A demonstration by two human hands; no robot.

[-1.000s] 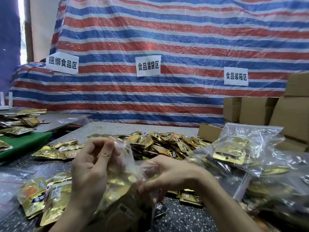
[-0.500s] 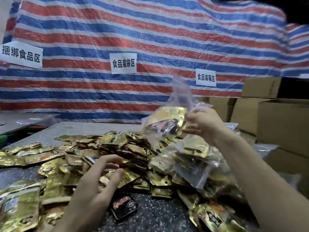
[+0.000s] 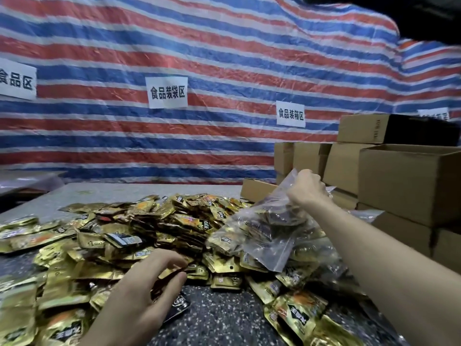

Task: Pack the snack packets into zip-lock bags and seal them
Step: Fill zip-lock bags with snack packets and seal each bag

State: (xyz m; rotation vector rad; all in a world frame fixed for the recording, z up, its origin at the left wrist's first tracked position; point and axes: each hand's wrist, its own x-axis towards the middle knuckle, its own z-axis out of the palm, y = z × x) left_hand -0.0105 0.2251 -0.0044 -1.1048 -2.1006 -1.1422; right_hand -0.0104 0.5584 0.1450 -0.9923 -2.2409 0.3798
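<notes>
A: Right hand (image 3: 308, 189) first. What's the grip?

B: A fist, clamped on the top edge of the bag (image 3: 264, 233). The fingers are curled tight round the clear plastic, up near the boxes (image 3: 409, 181).

A: And the bag's line?

B: The long axis slants. The top end is high on the right in that fist, the bottom end low to the left. So it's mouth end up, base down, and the base lies on the right side of the pile (image 3: 154, 221). Dark and gold packets show through the plastic, bunched in the lower half. Whether the zip is closed, I can't tell.

A: Over to the left hand (image 3: 142, 295).

B: Low and near, palm down at the pile's front edge. The fingers are curled with the thumb tucked under, and a packet (image 3: 167, 273) sits pinched between thumb and forefinger. It's dark and reddish, but too blurred to read.

A: Around them?

B: Gold packets are heaped across the dark speckled table (image 3: 224, 318). Brown boxes are stacked at the right, one open on top. Behind it all hangs a red, white and blue striped tarp (image 3: 224, 58) with white signs (image 3: 168, 92) stuck on it.
</notes>
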